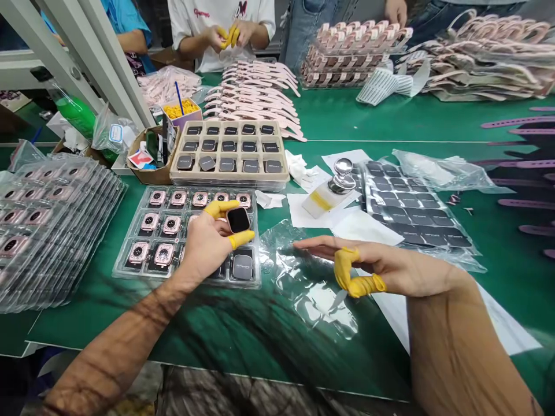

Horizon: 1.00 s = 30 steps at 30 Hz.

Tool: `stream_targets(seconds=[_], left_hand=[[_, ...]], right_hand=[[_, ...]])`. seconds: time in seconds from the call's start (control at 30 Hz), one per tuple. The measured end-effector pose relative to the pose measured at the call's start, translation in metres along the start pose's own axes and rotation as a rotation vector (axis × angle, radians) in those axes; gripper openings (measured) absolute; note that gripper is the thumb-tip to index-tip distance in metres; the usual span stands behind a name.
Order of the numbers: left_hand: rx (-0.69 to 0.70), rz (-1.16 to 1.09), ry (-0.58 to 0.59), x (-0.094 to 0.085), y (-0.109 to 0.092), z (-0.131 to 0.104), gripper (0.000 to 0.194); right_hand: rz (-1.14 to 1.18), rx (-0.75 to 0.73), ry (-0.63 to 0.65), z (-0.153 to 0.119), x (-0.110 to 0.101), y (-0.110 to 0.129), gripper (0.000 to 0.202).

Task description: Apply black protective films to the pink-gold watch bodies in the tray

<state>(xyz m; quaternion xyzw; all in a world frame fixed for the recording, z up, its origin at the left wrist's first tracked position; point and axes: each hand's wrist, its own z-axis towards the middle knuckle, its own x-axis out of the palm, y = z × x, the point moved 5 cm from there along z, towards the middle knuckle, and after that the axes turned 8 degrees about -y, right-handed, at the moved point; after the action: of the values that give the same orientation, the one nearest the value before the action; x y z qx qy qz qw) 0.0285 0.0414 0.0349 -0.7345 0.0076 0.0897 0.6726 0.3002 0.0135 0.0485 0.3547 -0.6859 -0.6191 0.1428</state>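
Note:
My left hand (208,240), with yellow finger covers on thumb and forefinger, pinches a watch case (238,220) by its edges, dark screen facing up. It hovers over a clear plastic tray (119,268) holding pink watch cases in rows and a dark square piece (243,267) in its near right corner. My right hand (368,268) is above a clear plastic sheet (303,283), its covered thumb and forefinger pressed together on a small clear piece of film (339,300). Its other fingers stretch out to the left.
Behind the tray stands a beige tray (229,173) of dark square pieces. A pump bottle (323,199) stands on white papers (368,225), left of bagged dark squares (407,202). Stacked trays (65,231) fill the left. A person's hands (229,36) work across the table.

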Motion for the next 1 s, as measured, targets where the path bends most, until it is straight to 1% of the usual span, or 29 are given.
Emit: stream_targets(seconds=[0.07,0.17,0.27,0.33,0.43,0.6,0.73,0.83,1.0], left_hand=[[0.003,0.083,0.103,0.01,0.003,-0.009,0.057],[0.013,0.149,0.222,0.022,0.007,-0.02,0.055],[0.021,0.18,0.266,0.027,0.008,-0.025,0.055],[0.053,0.224,0.272,0.028,0.007,-0.027,0.054],[0.097,0.304,0.257,0.029,0.006,-0.029,0.053],[0.129,0.362,0.242,0.029,0.005,-0.031,0.049],[0.105,0.369,0.251,0.029,0.004,-0.031,0.046],[0.094,0.369,0.254,0.029,0.004,-0.031,0.047],[0.084,0.386,0.258,0.029,0.004,-0.031,0.047]], right_hand=[[0.09,-0.023,-0.186,0.006,0.002,0.008,0.025],[0.293,0.039,-0.429,0.026,0.023,0.009,0.023],[0.399,0.106,-0.589,0.043,0.044,0.001,0.03],[0.429,0.132,-0.67,0.048,0.051,-0.005,0.032],[0.46,0.163,-0.719,0.049,0.057,-0.01,0.035],[0.42,0.163,-0.742,0.048,0.06,-0.006,0.038],[0.401,0.182,-0.752,0.048,0.061,-0.006,0.041],[0.386,0.196,-0.765,0.048,0.062,-0.007,0.046],[0.379,0.202,-0.79,0.048,0.064,-0.004,0.047]])
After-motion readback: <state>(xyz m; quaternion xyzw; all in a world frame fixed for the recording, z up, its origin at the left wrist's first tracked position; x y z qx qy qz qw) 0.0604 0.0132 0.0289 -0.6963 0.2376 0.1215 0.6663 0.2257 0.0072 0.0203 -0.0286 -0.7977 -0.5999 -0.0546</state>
